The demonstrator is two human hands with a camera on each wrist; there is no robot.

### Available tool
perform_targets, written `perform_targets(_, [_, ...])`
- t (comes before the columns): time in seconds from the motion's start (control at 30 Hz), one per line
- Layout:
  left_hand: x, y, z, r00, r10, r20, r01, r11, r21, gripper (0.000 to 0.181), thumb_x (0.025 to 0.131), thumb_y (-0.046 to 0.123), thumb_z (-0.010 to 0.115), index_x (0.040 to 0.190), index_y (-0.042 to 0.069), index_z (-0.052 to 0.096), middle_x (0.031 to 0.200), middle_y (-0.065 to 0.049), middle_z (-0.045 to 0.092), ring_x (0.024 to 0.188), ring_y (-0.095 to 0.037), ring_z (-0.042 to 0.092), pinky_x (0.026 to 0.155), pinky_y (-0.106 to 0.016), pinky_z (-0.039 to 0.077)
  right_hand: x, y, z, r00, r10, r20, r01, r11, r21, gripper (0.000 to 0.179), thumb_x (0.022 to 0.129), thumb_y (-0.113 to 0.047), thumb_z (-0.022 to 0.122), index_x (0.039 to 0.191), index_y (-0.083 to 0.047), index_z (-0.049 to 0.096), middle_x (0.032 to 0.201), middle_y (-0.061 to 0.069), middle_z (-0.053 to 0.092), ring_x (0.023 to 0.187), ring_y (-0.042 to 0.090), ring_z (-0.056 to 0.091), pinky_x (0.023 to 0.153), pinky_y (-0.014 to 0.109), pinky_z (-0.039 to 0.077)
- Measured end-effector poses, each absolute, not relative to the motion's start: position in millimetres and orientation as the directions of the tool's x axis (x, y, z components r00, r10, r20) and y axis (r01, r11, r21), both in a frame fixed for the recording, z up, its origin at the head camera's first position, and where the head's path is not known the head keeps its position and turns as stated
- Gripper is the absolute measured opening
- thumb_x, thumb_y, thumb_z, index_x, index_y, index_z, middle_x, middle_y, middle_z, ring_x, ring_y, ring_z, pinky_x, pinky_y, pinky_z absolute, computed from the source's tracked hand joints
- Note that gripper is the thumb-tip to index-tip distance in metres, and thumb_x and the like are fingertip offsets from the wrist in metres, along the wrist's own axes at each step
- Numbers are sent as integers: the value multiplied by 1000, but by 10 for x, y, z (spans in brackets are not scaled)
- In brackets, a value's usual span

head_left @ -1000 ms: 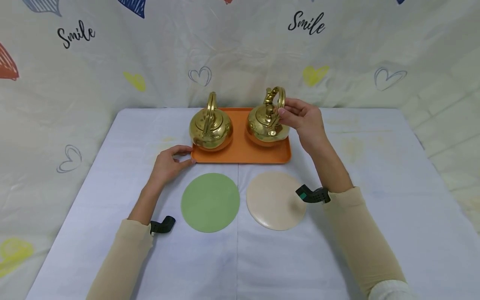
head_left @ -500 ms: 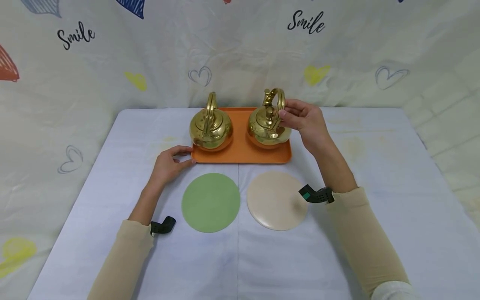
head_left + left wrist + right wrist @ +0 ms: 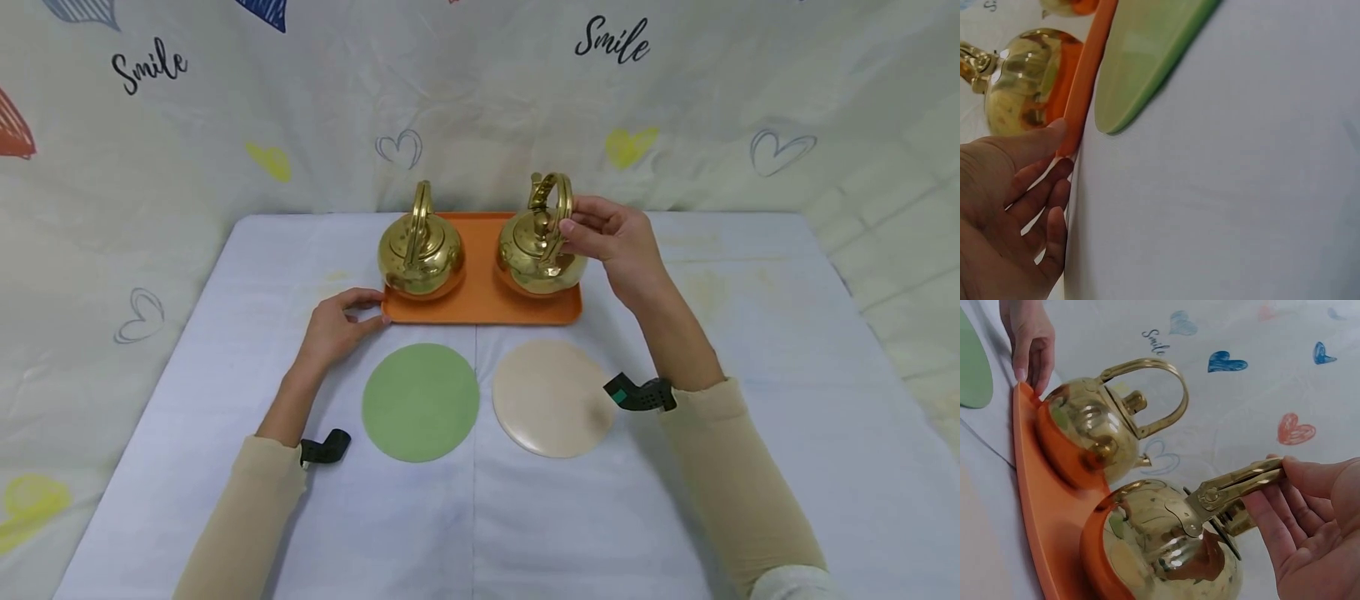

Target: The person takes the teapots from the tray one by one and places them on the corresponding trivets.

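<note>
Two shiny brass kettles stand on an orange tray (image 3: 480, 310) at the back of the table. My right hand (image 3: 611, 242) pinches the raised handle of the right kettle (image 3: 536, 260) between thumb and fingers, which the right wrist view shows close up. That kettle sits near the tray's right end, its spout pointing to the back. The left kettle (image 3: 422, 258) has its handle up and no hand on it. My left hand (image 3: 341, 332) holds the tray's front left corner, thumb on the rim (image 3: 1072, 125) and fingertips against the outer edge.
In front of the tray lie a green round plate (image 3: 420, 403) on the left and a beige round plate (image 3: 551, 400) on the right. A white cloth (image 3: 420, 533) covers the table. Behind it hangs a printed curtain (image 3: 495, 92).
The right kettle has shifted slightly to the right with my right hand on its handle. My left hand stays at the tray corner.
</note>
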State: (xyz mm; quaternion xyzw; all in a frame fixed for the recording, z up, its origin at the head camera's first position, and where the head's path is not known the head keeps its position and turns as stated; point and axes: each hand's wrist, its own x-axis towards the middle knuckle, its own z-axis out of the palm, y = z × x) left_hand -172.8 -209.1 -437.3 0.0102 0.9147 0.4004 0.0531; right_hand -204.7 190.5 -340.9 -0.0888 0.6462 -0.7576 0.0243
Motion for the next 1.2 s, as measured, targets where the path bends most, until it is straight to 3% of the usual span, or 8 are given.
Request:
perform_targets(0.5, [-1708, -2076, -4384, -993, 56, -107, -41, 675, 736, 45, 94, 28, 79, 135, 12, 69, 137, -13, 70, 132, -30, 59, 107, -48, 51, -1840, 1974, -3391, -974, -163, 158, -126, -187, -974, 25, 95, 0, 72, 120, -2, 72, 96, 0, 77, 86, 10, 73, 78, 24, 64])
perform_targets(1.2, [-1701, -2075, -4368, -995, 53, -83, -26, 674, 738, 44, 95, 25, 78, 136, 11, 68, 137, -13, 70, 132, -30, 60, 105, -48, 51, -1571, 1953, -3262, -956, -221, 193, -155, -181, -971, 26, 94, 4, 72, 120, 0, 72, 94, 2, 78, 82, 12, 74, 74, 27, 64])
